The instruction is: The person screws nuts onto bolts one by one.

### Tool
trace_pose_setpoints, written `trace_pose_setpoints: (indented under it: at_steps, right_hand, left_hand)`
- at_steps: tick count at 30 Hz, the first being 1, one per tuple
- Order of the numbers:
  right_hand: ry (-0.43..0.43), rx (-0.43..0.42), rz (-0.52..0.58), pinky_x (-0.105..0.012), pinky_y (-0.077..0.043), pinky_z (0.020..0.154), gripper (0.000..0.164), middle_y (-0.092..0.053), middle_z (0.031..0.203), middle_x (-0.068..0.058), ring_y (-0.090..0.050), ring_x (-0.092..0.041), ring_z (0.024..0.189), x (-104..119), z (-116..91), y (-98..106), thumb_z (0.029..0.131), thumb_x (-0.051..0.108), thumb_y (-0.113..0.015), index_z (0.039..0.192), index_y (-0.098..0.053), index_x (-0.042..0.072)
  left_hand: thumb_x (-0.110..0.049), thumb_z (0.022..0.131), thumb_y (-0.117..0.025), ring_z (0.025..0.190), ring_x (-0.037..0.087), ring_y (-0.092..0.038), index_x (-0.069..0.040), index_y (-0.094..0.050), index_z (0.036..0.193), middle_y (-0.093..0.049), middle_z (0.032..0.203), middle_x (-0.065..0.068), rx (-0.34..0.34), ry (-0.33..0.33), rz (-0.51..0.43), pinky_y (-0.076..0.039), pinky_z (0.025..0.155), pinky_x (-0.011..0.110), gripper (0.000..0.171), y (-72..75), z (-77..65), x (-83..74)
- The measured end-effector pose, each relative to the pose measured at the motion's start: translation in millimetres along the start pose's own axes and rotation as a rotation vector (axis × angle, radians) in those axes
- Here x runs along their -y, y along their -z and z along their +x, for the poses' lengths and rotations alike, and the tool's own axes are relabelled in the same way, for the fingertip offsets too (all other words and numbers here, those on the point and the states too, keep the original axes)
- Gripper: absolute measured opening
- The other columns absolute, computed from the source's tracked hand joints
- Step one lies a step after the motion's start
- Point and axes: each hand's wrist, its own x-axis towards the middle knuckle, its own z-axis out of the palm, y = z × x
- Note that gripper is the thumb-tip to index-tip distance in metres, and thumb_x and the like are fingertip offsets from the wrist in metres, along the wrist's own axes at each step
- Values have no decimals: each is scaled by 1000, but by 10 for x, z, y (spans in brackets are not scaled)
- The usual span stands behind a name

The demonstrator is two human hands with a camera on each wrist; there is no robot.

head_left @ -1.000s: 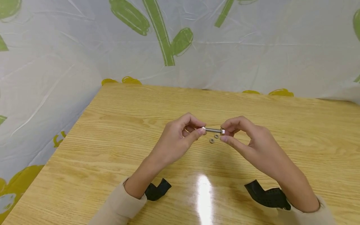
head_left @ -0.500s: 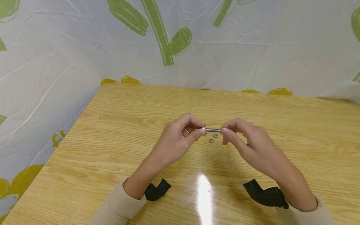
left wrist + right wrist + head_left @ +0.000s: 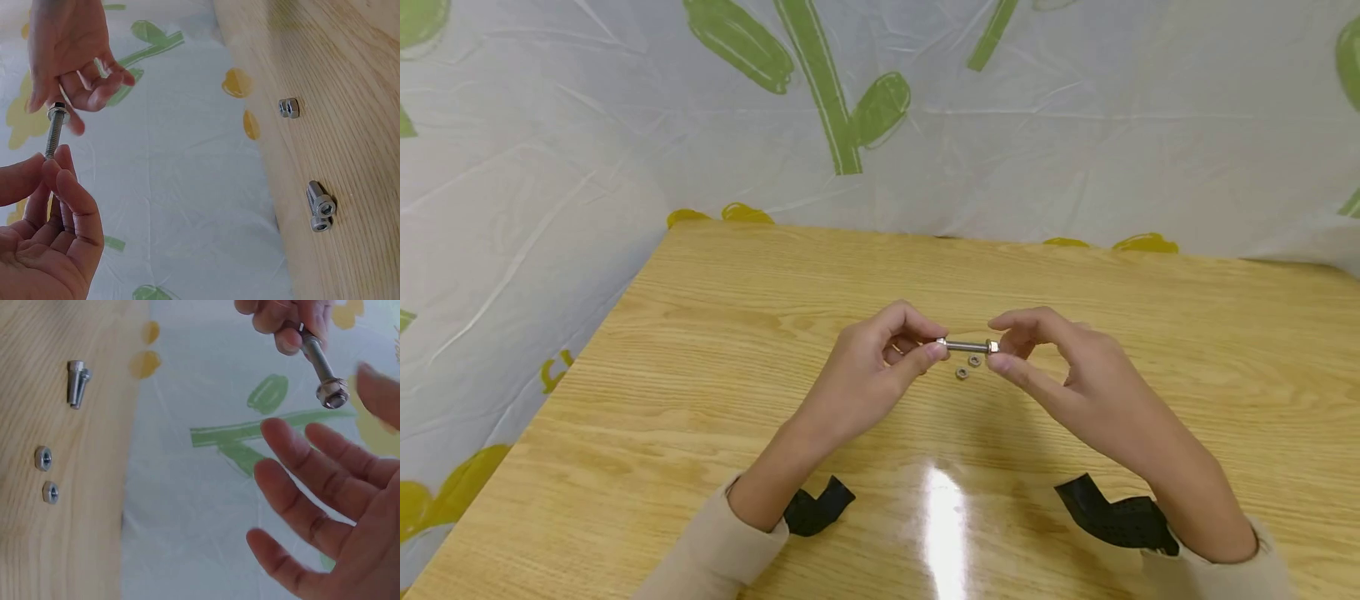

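Your left hand point(image 3: 865, 379) pinches one end of a metal bolt point(image 3: 967, 347) between thumb and fingers, holding it roughly level above the counter point(image 3: 760, 317). A nut point(image 3: 993, 347) sits at the bolt's other end, with bare shank showing between it and your left fingertips. Your right hand point(image 3: 1086, 387) is beside that nut, its fingers spread and gripping nothing; the thumb is blurred in the right wrist view, so whether it brushes the nut is hard to say.

Below the bolt, two loose nuts (a close pair, just beside each other) lie on the counter, the nearer nut point(image 3: 962, 373) and the farther nut point(image 3: 974, 361). From your wrist cameras you can also see two spare bolts point(image 3: 322, 205) lying against each other on the wood, apart from the loose nuts.

You wear beige sleeves point(image 3: 722, 537), with a black wrist mount point(image 3: 823, 510) showing at your left cuff and another black mount point(image 3: 1116, 522) at your right. Beyond the counter hangs a pale cloth point(image 3: 1060, 158) printed with green stems and yellow shapes.
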Motion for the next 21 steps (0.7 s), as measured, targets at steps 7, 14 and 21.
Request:
trace_pose_setpoints:
  at_steps: [7, 14, 21]
  right_hand:
    - [91, -53, -12, -20, -43, 76, 23, -62, 93, 10, -56, -3, 89, 23, -2, -23, 85, 17, -68, 106, -58, 18]
    - [85, -32, -14, -24, -46, 75, 14, -62, 91, 12, -56, -2, 86, 25, 0, -27, 89, 18, -64, 101, -59, 20]
    - [55, 9, -1, -26, -46, 72, 7, -63, 93, 11, -55, -3, 87, 17, -3, -1, 93, 21, -57, 100, -60, 21]
  left_hand:
    - [-14, 90, -61, 76, 9, -60, -8, -61, 102, -67, 95, 1, 8, -2, -5, -52, 67, 26, 13, 4, -5, 2]
    - [-14, 90, -61, 76, 9, -60, -8, -61, 102, -67, 94, 1, 11, 3, -4, -52, 67, 26, 13, 5, -6, 6]
    - [-14, 91, -61, 76, 9, -60, -8, -61, 102, -67, 94, 2, 16, 1, -8, -52, 66, 26, 13, -6, 7, -1]
